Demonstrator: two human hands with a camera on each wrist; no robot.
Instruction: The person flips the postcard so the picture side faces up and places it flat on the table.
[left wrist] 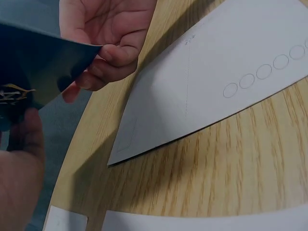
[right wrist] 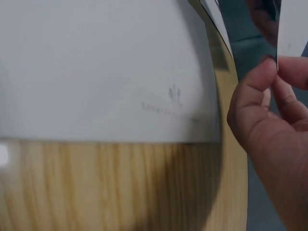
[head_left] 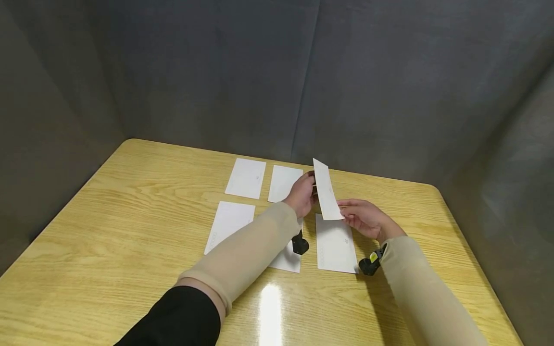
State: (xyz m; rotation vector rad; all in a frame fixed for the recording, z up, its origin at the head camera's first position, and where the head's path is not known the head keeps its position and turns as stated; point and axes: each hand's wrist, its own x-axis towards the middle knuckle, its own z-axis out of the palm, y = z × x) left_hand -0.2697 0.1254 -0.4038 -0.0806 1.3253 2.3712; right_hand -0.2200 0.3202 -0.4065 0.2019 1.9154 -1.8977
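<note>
Raised above the back right of the group is a postcard (head_left: 327, 192), tilted, its plain white back toward the head view. Its other face (left wrist: 43, 67) is dark blue with gold and white lettering, as the left wrist view shows. My left hand (head_left: 300, 194) holds it at the left edge, with the fingertips partly hidden. At the lower right corner my right hand (head_left: 365, 216) pinches it between thumb and fingers. Just below the hands lies another postcard (head_left: 336, 245), white side up, with a row of printed circles.
More white-side-up postcards lie to the left: one at back left (head_left: 245, 178), one at back middle (head_left: 283, 182), one at front left (head_left: 229, 223), and one (head_left: 290, 262) partly under my left forearm. Dark grey curtains (head_left: 216, 86) surround the wooden table (head_left: 130, 230).
</note>
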